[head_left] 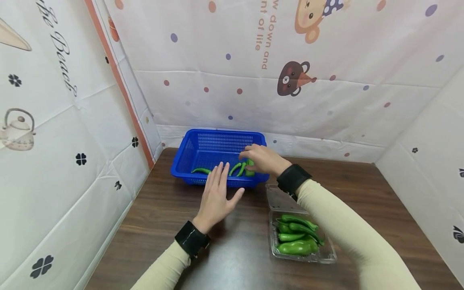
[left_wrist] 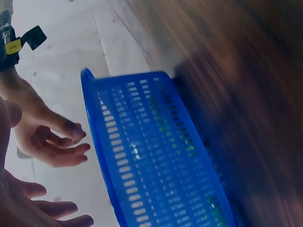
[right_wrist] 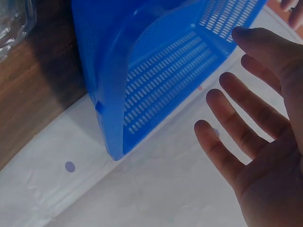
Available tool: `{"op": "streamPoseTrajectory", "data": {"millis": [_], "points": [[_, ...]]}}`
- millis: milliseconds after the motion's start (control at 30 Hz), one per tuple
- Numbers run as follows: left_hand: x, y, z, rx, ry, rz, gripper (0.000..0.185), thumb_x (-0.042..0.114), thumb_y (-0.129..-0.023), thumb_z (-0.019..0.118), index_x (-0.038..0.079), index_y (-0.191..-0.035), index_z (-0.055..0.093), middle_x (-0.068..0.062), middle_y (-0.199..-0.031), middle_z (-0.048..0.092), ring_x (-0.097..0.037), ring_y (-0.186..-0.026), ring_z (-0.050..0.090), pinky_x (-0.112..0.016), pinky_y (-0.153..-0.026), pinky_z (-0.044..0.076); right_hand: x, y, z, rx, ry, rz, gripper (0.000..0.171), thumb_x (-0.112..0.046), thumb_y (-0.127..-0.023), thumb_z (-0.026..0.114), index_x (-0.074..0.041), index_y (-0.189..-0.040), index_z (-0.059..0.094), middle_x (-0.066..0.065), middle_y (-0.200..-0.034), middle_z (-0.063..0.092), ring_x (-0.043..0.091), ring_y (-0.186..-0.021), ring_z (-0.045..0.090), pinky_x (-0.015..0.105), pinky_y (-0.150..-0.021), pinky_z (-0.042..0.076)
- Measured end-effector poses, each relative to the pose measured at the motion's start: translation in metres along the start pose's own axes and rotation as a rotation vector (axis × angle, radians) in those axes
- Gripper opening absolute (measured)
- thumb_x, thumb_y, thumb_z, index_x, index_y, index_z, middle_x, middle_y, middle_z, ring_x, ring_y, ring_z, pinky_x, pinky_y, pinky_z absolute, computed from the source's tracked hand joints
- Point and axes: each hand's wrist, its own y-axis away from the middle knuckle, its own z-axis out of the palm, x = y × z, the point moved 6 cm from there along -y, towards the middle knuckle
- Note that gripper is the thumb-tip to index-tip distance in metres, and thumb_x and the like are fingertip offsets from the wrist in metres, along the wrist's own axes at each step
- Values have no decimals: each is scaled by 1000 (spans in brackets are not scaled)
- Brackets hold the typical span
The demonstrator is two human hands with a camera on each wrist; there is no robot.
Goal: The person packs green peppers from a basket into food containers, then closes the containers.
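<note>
**Peppers in the basket — right hand over them, spill risk at the rim**

Green peppers (head_left: 237, 168) lie on the floor of the blue basket (head_left: 217, 137), toward its near right corner; one more pepper sits nearer the left wall. The basket stands at the far edge of the table (head_left: 163, 217), near the far left corner, against the backdrop.

Right hand (head_left: 262, 159) hangs over the near right part of the basket, fingers relaxed and spread, gripping nothing — the wrist view shows an empty palm. Left hand (head_left: 217, 197) is flat, fingers straight, its tips at the basket's near wall; touching or just short, cannot tell.

A clear tray (head_left: 322, 253) with more peppers sits right of centre on the table, near the front edge, lid (head_left: 280, 199) folded back toward the basket.

Risks, as I judge them: the basket is light, so a push from the left fingers could slide it into the backdrop. The right sleeve (head_left: 344, 225) passes above the tray lid — a low sweep could catch it and tip the tray. Peppers are smooth and curved, so a loose pinch may drop one outside the rim.
</note>
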Motion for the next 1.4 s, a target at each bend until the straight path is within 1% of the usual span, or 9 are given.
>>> {"op": "streamPoseTrajectory", "data": {"millis": [167,267,433,533,733,833,1033,1133,1400], "points": [[-15,-4,-4,-3,-28,-58,86,52,-98,63,4,-162,28,-24,-162,33,-44,-150,31,-60,-121,21,10,-16,10,-83,19,54,37,-22,-89,83,-12,-122,73,12,-119,69,32,-112,65,45,-95,56],[-23,-5,-6,-24,-38,-97,87,53,-99,62,5,-162,27,-23,-164,31,-43,-151,29,-59,-123,19,15,-23,17,-142,15,86,41,-22,-89,83,-14,-128,71,12,-127,67,33,-119,62,47,-97,55],[-33,-7,-8,-40,-63,-124,87,55,-99,60,5,-162,27,-24,-163,31,-44,-150,29,-61,-122,18,20,-32,30,-238,-2,131,47,-21,-91,82,-17,-136,67,13,-137,62,35,-126,58,50,-99,53],[-38,-8,-9,-45,-79,-136,87,56,-99,60,6,-162,27,-25,-163,32,-45,-150,29,-63,-121,18,21,-38,37,-276,16,141,49,-21,-91,81,-18,-137,65,13,-139,61,34,-128,57,50,-101,52],[-47,-9,-12,-46,-105,-155,88,57,-98,60,5,-162,29,-25,-163,32,-46,-150,29,-66,-120,19,22,-50,43,-308,26,138,49,-18,-90,82,-17,-137,67,13,-137,63,31,-125,60,47,-101,53],[-52,-10,-13,-48,-117,-173,87,57,-99,59,6,-162,29,-25,-163,31,-45,-151,27,-65,-121,17,24,-55,46,-327,32,149,48,-18,-91,81,-18,-137,66,12,-136,64,30,-124,61,45,-100,54],[-60,-10,-16,-52,-130,-218,87,59,-99,57,7,-162,28,-24,-164,30,-45,-151,26,-66,-121,13,29,-59,55,-372,36,167,49,-18,-92,80,-17,-139,65,13,-137,64,31,-125,61,47,-102,52],[-65,-10,-17,-57,-135,-236,87,59,-99,56,7,-162,28,-24,-164,29,-46,-151,26,-66,-121,14,30,-61,58,-374,39,153,49,-17,-91,81,-17,-138,66,13,-137,64,31,-124,61,47,-101,53],[-76,-13,-21,-50,-149,-244,86,58,-99,56,6,-161,29,-26,-163,31,-47,-150,27,-68,-119,19,28,-68,63,-376,36,130,48,-15,-91,81,-14,-137,66,13,-137,65,31,-122,63,48,-99,54]]}}
